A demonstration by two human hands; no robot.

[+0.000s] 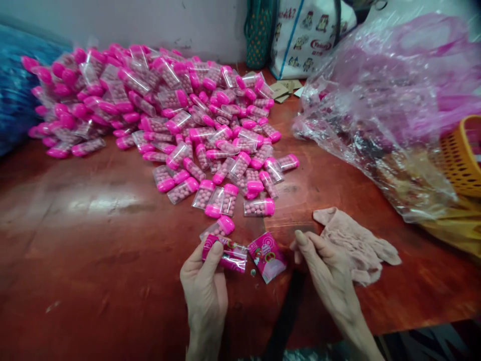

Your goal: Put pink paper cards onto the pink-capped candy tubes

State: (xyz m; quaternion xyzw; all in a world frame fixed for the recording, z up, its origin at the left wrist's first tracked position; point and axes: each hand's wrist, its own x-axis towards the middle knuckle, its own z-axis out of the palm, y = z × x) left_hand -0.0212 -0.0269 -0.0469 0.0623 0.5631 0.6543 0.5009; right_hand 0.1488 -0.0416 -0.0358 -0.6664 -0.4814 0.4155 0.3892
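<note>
Between the thumb and fingers of my left hand (207, 283) is a pink printed wrapper (235, 258) with a shiny clear part. Just right of it a second pink printed packet (267, 256) lies on the red-brown table (93, 260). My right hand (319, 260) is raised beside that packet, thumb pressed to the fingers; whatever is between them is too small to make out. Above my left hand lies a small clear container with a pink cap (218, 226), filled with pink beads. Behind it spreads a large pile of such containers (169, 100).
A crumpled beige cloth (353, 240) lies right of my right hand. Clear and purple plastic bags (376, 100) and a yellow basket (460, 160) fill the right side. A blue bag (26, 90) is at the left, a white printed bag (300, 37) at the back.
</note>
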